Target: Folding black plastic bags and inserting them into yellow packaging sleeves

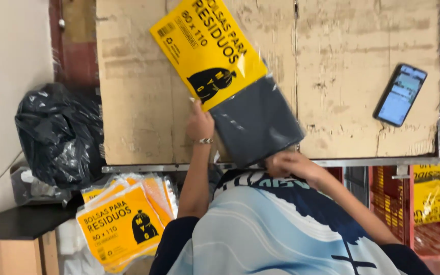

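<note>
Bag pack (232,86), yellow on top and dark grey below, is held up over the brown cardboard surface (138,102) by two hands.

Left hand (199,125) has its grip closed on the pack's lower left edge, just under the yellow label, so the pack stays tilted and flat. Right hand (286,163) has its grip pinched on the bottom corner of the grey part, which keeps the floppy end from drooping. Far to the right of both grips, a phone (400,94) lies on the cardboard with its screen lit, out of the way. Below the left grip, more yellow packs (123,224) sit fanned in a pile. Left of them, a stuffed black bag (59,135) rests by the wall.
</note>
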